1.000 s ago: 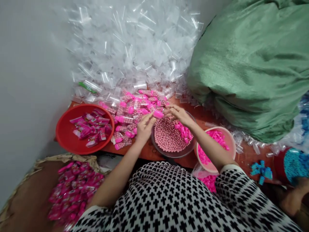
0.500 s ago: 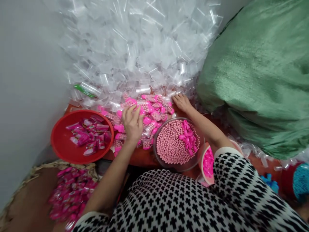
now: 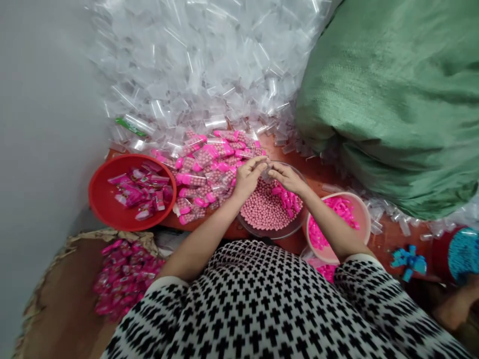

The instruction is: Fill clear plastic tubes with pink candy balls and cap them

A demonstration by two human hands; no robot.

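My left hand (image 3: 249, 175) and my right hand (image 3: 287, 176) meet over the back of a round bowl of pink beads (image 3: 265, 209). Between their fingertips they hold a small clear plastic tube (image 3: 266, 172); its shape is partly hidden. Bright pink caps (image 3: 287, 199) lie on the beads at the bowl's right side. Left of my hands is a pile of clear tubes filled with pink beads (image 3: 209, 159), with pink caps on them.
A red basin (image 3: 98, 212) holds pink packets. A pale pink bowl (image 3: 365, 224) of pink pieces stands right. Clear tubes (image 3: 194, 60) are heaped behind, beside a green sack (image 3: 389, 99). Blue pieces (image 3: 409, 260) and part of another person's hand (image 3: 454, 306) are at lower right.
My left hand has left the pile of filled tubes and moved right. My right hand has come back from the clear tubes, and both now hold a clear tube over the bead bowl.
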